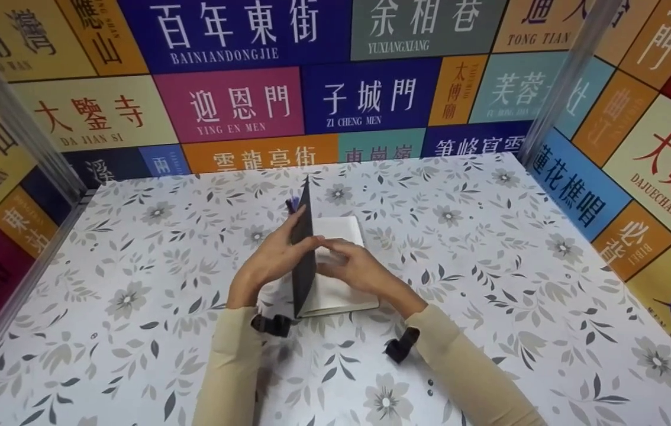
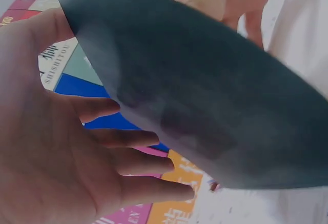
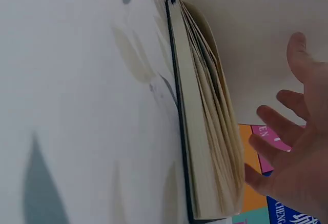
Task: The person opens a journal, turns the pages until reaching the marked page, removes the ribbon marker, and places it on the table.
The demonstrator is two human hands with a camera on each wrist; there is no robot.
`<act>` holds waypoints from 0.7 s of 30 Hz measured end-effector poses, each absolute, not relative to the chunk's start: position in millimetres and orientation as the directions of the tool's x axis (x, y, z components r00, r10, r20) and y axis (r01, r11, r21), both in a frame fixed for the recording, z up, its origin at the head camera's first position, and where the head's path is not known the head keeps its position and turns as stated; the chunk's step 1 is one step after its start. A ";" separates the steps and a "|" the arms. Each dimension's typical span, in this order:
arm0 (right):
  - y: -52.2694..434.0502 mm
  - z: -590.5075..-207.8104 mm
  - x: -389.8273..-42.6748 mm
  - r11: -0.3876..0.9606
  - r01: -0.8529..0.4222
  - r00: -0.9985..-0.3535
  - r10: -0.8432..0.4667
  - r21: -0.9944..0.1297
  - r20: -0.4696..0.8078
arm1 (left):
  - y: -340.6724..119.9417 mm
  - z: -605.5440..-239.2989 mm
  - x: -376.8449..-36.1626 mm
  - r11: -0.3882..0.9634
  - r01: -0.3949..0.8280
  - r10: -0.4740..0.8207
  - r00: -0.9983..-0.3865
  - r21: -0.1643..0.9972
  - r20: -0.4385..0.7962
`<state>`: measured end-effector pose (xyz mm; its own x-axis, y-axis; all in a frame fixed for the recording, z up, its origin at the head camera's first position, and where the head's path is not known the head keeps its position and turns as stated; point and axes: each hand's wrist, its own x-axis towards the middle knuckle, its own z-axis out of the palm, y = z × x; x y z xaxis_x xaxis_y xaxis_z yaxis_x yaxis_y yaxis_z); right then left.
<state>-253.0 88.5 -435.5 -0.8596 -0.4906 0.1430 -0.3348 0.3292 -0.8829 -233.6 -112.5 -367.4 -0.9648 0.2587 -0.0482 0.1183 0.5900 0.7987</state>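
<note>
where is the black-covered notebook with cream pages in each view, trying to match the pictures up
Head: the black-covered, cream-paged notebook is near the centre, cover raised upright.
Left wrist: its dark outer cover slants from top left to the right edge.
Right wrist: its cream page block runs down the middle, pale inner cover at upper right.
Shared landmark: the wall of multicoloured panels printed with characters, seen in all three.

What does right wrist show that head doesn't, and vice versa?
Right wrist only: the cover's pale inner face, and gaps between the pages.
Head only: the left sleeve, the right sleeve, and a purplish item left of the cover, too small to identify.
Both: the right hand, the notebook, the floral tabletop and lettered wall panels.
</note>
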 end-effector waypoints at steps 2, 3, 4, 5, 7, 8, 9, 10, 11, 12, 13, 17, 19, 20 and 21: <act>92.9 -432.0 -254.3 0.406 -0.347 -0.854 -0.510 -0.845 0.105 | -117.8 -365.5 -232.1 0.592 0.135 0.264 -0.964 0.795 -0.033; 95.5 -430.4 -255.1 0.430 -0.347 -0.847 -0.526 -0.833 0.082 | -120.6 -364.6 -231.3 0.592 0.150 0.270 -0.963 0.792 -0.019; 98.1 -429.1 -256.3 0.450 -0.357 -0.836 -0.544 -0.819 0.066 | -123.4 -363.8 -230.7 0.588 0.170 0.281 -0.960 0.791 -0.002; 100.8 -428.2 -257.6 0.468 -0.370 -0.825 -0.563 -0.802 0.053 | -126.1 -363.3 -230.2 0.582 0.193 0.295 -0.955 0.790 0.017; 106.4 -427.3 -260.1 0.511 -0.400 -0.805 -0.593 -0.761 0.025 | -130.9 -362.8 -229.5 0.572 0.239 0.325 -0.944 0.784 0.051; 109.2 -427.1 -261.2 0.536 -0.415 -0.797 -0.604 -0.735 0.009 | -132.9 -362.5 -229.2 0.569 0.264 0.341 -0.937 0.779 0.069; 111.6 -426.9 -262.2 0.563 -0.423 -0.791 -0.611 -0.710 -0.013 | -134.9 -362.5 -229.2 0.565 0.284 0.356 -0.931 0.775 0.082; 114.0 -427.0 -263.0 0.589 -0.430 -0.787 -0.616 -0.684 -0.035 | -136.8 -362.6 -229.2 0.562 0.300 0.370 -0.925 0.771 0.089; 116.0 -427.3 -263.5 0.616 -0.433 -0.785 -0.617 -0.658 -0.061 | -138.7 -362.7 -229.0 0.567 0.308 0.379 -0.921 0.764 0.089; 117.7 -427.6 -263.8 0.639 -0.431 -0.783 -0.615 -0.637 -0.088 | -140.6 -362.9 -229.1 0.574 0.315 0.386 -0.918 0.756 0.089; 118.8 -427.8 -264.0 0.660 -0.427 -0.782 -0.613 -0.618 -0.114 | -142.5 -362.6 -228.8 0.583 0.320 0.391 -0.916 0.747 0.087; 120.6 -428.6 -263.5 0.723 -0.389 -0.782 -0.587 -0.571 -0.210 | -152.2 -359.2 -228.5 0.630 0.341 0.416 -0.907 0.698 0.067; 121.5 -428.9 -263.0 0.740 -0.383 -0.781 -0.579 -0.552 -0.233 | -157.2 -354.8 -228.1 0.662 0.343 0.424 -0.904 0.667 0.044; 121.7 -428.8 -262.6 0.747 -0.379 -0.782 -0.574 -0.545 -0.243 | -160.1 -352.6 -228.1 0.675 0.345 0.430 -0.902 0.652 0.033; 122.0 -428.7 -262.5 0.754 -0.378 -0.782 -0.571 -0.538 -0.250 | -163.2 -350.0 -228.1 0.687 0.346 0.434 -0.901 0.639 0.021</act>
<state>-262.5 122.0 -428.7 -0.7821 -0.5708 -0.2498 -0.3781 0.7535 -0.5378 -228.1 -163.2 -350.0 -0.9008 0.4337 0.0209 0.3457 0.6873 0.6389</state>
